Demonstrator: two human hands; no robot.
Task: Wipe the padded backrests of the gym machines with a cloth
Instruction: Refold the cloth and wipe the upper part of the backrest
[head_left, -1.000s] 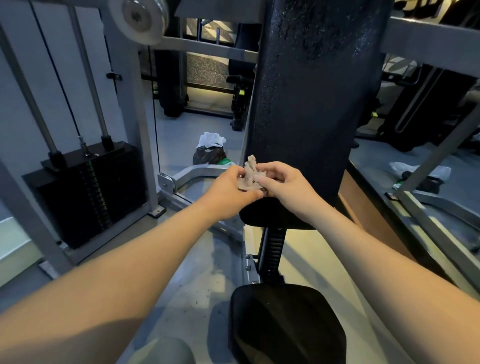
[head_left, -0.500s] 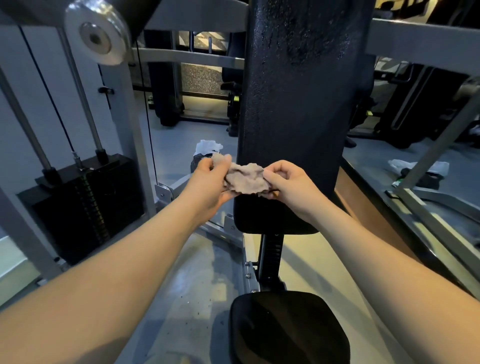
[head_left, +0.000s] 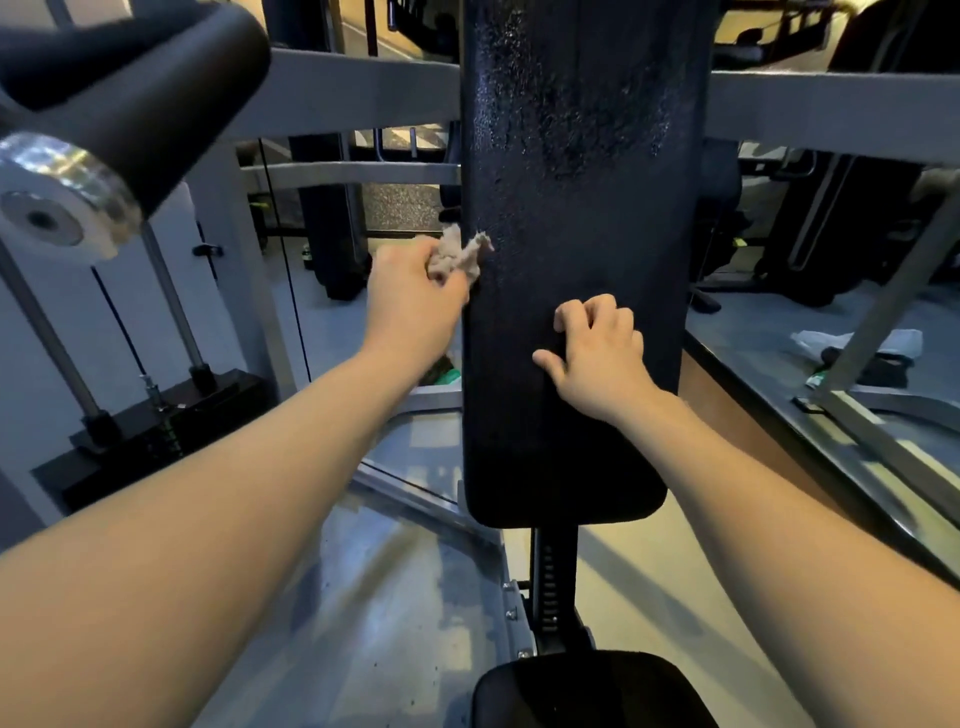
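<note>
A tall black padded backrest (head_left: 576, 208) stands upright in the middle, its upper part speckled with droplets. My left hand (head_left: 415, 301) grips a small crumpled beige cloth (head_left: 460, 254) at the backrest's left edge, about halfway up. My right hand (head_left: 597, 353) holds nothing and lies against the lower face of the pad with its fingers curled. The black seat pad (head_left: 592, 691) sits below, at the bottom edge.
A black foam roller with a chrome end cap (head_left: 67, 197) juts in at the upper left. The weight stack (head_left: 171, 426) stands low on the left. Grey frame bars (head_left: 831, 114) cross behind the backrest. A white cloth and dark items (head_left: 857, 348) lie on the floor right.
Both hands held the cloth stretched between them before. Now my right hand has let go and rests on the pad, while my left hand has carried the cloth up to the backrest's left edge.
</note>
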